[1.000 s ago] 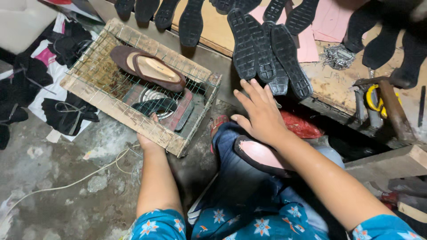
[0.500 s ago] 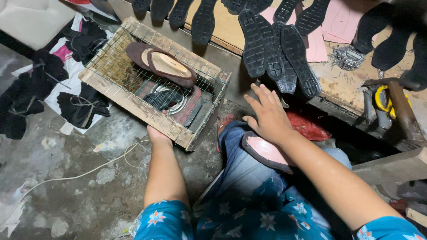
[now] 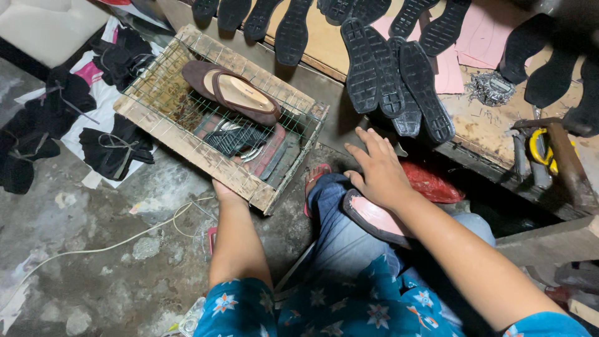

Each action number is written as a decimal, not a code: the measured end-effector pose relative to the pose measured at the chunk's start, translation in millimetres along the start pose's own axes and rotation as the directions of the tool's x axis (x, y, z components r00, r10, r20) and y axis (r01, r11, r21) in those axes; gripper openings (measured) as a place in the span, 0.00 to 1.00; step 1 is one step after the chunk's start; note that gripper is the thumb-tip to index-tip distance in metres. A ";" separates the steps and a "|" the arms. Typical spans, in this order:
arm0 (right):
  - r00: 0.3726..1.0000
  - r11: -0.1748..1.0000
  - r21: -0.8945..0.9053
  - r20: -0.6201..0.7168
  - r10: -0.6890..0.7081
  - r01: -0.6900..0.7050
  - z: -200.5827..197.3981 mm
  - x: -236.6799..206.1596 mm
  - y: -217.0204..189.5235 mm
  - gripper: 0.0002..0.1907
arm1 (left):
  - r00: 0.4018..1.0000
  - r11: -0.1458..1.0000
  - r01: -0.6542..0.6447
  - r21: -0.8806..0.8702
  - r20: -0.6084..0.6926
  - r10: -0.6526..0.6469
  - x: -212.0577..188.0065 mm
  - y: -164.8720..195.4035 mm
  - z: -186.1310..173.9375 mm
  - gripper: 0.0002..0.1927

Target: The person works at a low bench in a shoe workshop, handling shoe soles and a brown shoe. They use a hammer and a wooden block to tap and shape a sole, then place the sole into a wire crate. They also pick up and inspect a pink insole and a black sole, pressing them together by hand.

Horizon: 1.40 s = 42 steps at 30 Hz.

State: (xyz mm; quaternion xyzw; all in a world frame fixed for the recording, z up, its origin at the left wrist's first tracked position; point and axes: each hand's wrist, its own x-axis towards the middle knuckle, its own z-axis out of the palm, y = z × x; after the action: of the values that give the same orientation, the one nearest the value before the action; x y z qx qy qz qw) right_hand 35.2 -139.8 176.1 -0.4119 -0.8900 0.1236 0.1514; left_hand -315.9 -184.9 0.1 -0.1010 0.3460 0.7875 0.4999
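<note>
Wooden slats frame a shallow wire-mesh crate point(image 3: 187, 140) seen from above in the single head view, resting tilted over a rough concrete floor point(image 3: 93, 262). On the mesh lies a brown flat shoe point(image 3: 232, 91) with a tan insole. The left hand point(image 3: 226, 192) reaches under the crate's near edge and touches it; its fingers are hidden below the wood, so their state cannot be told. The right hand point(image 3: 379, 171) rests with fingers spread and loose, holding nothing, its palm on a dark sole with a pink face point(image 3: 374, 218) that lies across the person's lap. Just beyond this hand, black ridged soles point(image 3: 393, 75) lie overlapping on a low wooden bench point(image 3: 480, 131). Dark cloth pieces point(image 3: 112, 146) sit left of the crate.
</note>
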 end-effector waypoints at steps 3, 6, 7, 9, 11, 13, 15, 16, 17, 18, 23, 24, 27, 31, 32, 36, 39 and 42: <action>1.000 1.000 0.000 0.012 0.001 -0.001 1.1 0.8 0.9 0.31 | 1.000 0.999 -0.011 -0.046 0.019 0.012 0.2 1.0 2.5 0.22; 1.000 1.000 0.001 0.017 0.002 -0.002 3.4 0.5 1.9 0.31 | 0.999 0.999 -0.006 -0.051 -0.043 0.004 3.2 -0.8 0.0 0.23; 1.000 1.000 0.000 0.014 0.000 0.000 4.3 0.2 2.2 0.30 | 0.997 0.999 -0.002 -0.042 -0.080 -0.001 5.2 -2.0 -2.6 0.23; 1.000 1.000 -0.001 0.006 -0.003 0.003 6.7 0.7 2.5 0.30 | 1.000 0.998 -0.005 -0.056 -0.021 0.004 13.9 -3.3 -7.1 0.23; 1.000 1.000 0.002 0.005 -0.005 0.005 8.4 1.0 2.7 0.30 | 0.999 0.997 -0.011 -0.072 0.029 0.013 23.2 -4.9 -12.8 0.22; 1.000 1.000 0.002 0.010 -0.002 0.002 9.6 1.7 2.9 0.30 | 0.997 0.996 -0.019 -0.090 0.070 0.026 30.4 -6.9 -17.4 0.21; 1.000 1.000 0.001 0.022 0.003 -0.003 10.6 2.7 2.4 0.30 | 0.982 0.994 -0.030 -0.108 0.184 0.049 33.8 -7.0 -19.4 0.25; 1.000 1.000 0.006 0.022 0.005 -0.005 11.0 3.4 2.2 0.30 | 0.969 0.992 -0.034 -0.118 0.240 0.062 35.2 -6.8 -19.3 0.27; 1.000 1.000 0.010 0.023 0.007 -0.007 11.4 4.1 2.0 0.30 | 0.984 0.995 -0.030 -0.090 0.173 0.046 36.4 -6.0 -18.8 0.29; 1.000 1.000 0.014 0.023 0.008 -0.009 11.6 4.8 1.9 0.30 | 0.994 0.998 -0.024 -0.063 0.106 0.030 37.0 -4.4 -16.6 0.31; 0.999 1.000 0.009 0.036 0.012 -0.012 14.0 7.2 0.9 0.30 | 0.996 0.995 -0.087 -0.053 0.028 0.089 30.1 3.9 -4.7 0.33; 0.999 1.000 0.006 0.036 0.011 -0.011 14.2 7.9 1.2 0.30 | 0.990 0.987 -0.123 -0.099 0.060 0.130 29.1 4.1 -3.5 0.33; 0.999 1.000 0.010 0.039 0.012 -0.012 14.9 8.9 1.3 0.30 | 0.988 0.987 -0.148 -0.064 0.037 0.151 30.0 7.4 -5.2 0.32; 0.999 1.000 0.019 0.038 0.013 -0.014 15.2 8.6 2.0 0.30 | 0.994 0.993 -0.112 0.034 0.002 0.112 33.3 11.4 -10.1 0.32; 0.999 1.000 0.023 0.033 0.010 -0.010 15.3 8.4 2.3 0.30 | 0.994 0.995 -0.102 0.019 0.044 0.101 33.2 12.1 -9.9 0.31; 1.000 0.999 0.031 0.031 0.004 -0.005 15.6 6.9 3.9 0.30 | 0.996 0.997 -0.074 -0.030 0.054 0.076 27.9 15.7 -5.3 0.28; 1.000 0.999 0.052 0.016 0.009 -0.010 14.4 4.6 5.2 0.29 | 0.995 0.994 -0.080 -0.074 0.050 0.084 24.9 28.2 -6.6 0.23; 1.000 0.996 0.090 -0.022 0.007 -0.005 9.5 -0.4 7.8 0.29 | 0.993 0.984 -0.105 -0.144 0.030 0.110 15.2 49.3 -21.1 0.14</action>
State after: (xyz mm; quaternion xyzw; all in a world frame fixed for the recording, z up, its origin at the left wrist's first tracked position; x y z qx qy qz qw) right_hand 37.4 -136.2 164.6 -0.4088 -0.8805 0.1595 0.1794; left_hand -369.5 -200.5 -1.2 -0.1025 0.2846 0.8377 0.4547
